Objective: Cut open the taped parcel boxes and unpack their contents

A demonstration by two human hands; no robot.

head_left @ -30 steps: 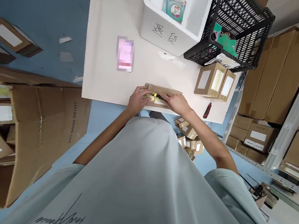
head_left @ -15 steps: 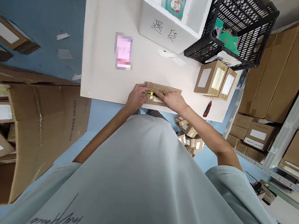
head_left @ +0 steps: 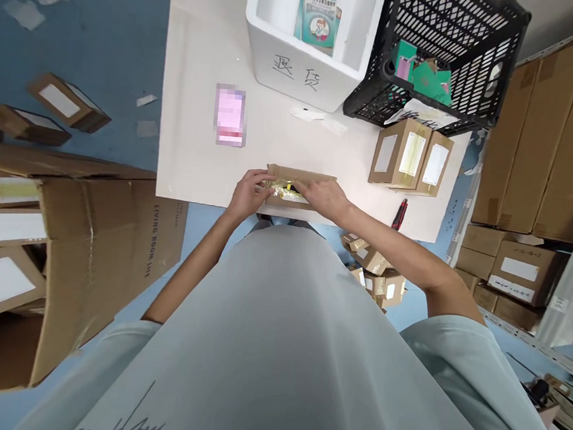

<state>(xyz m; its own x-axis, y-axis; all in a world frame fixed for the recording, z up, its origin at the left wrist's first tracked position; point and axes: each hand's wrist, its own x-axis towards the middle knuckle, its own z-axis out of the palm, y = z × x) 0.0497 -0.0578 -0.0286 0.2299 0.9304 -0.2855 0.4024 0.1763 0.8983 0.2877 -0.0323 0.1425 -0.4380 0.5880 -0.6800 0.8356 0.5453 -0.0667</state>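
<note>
A flat cardboard box [head_left: 303, 174] lies at the front edge of the white table, with a pale label partly showing on its near side. Crinkled, shiny yellowish tape [head_left: 283, 189] stretches over its left half, beside a small dark and yellow patch that I cannot make out. My left hand [head_left: 249, 193] is at the box's left end, its thumb and fingers closed on the tape. My right hand [head_left: 325, 197] rests over the box's right half, fingers bent together and tips pressed down near the dark patch; what they grip is hidden.
A white foam bin [head_left: 303, 76] with booklets and a black crate [head_left: 451, 55] stand at the back. Two taped boxes [head_left: 412, 156] and a red-black box cutter [head_left: 399, 214] lie to the right. A blurred pink item [head_left: 230, 115] is left. A large carton [head_left: 114, 240] stands beside the table.
The view has shifted a little. Both hands remain at the box, and more shiny tape shows crinkled between them.
</note>
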